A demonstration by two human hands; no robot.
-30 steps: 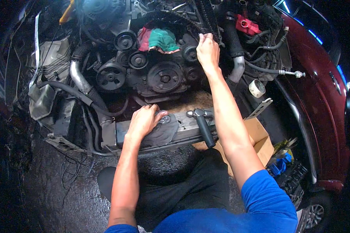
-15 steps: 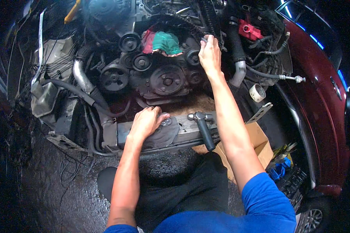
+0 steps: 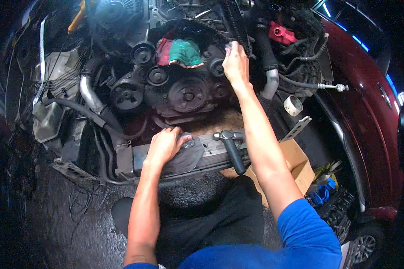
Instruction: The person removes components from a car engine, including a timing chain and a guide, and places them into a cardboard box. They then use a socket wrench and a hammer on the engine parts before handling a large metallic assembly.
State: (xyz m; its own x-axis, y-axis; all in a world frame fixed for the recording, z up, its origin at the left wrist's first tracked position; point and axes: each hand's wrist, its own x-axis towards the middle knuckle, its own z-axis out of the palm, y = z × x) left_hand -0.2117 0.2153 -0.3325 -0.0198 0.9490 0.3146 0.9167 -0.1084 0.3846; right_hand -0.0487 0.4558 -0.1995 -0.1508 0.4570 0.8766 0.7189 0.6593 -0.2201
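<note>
My left hand rests on the radiator's top edge, fingers over its far side and thumb stretched apart. Under and beside it lies a dark flat sheet with a round shiny piece near my thumb. My right hand reaches to the engine front, closed with fingertips pinched beside a dark pulley; what they hold, if anything, cannot be made out. Between my arms a ratchet-like tool with a black handle lies across the radiator top. A red and green cloth is tucked into the engine.
Several pulleys, among them a large crank pulley, fill the engine front. Metal pipes and hoses flank it. A tape roll sits at the right, above an open cardboard box. A dark red car stands at far right.
The whole view has shifted slightly, so the engine sits a little further left and lower. My left hand stays on the radiator edge; my right hand stays closed by the pulley.
</note>
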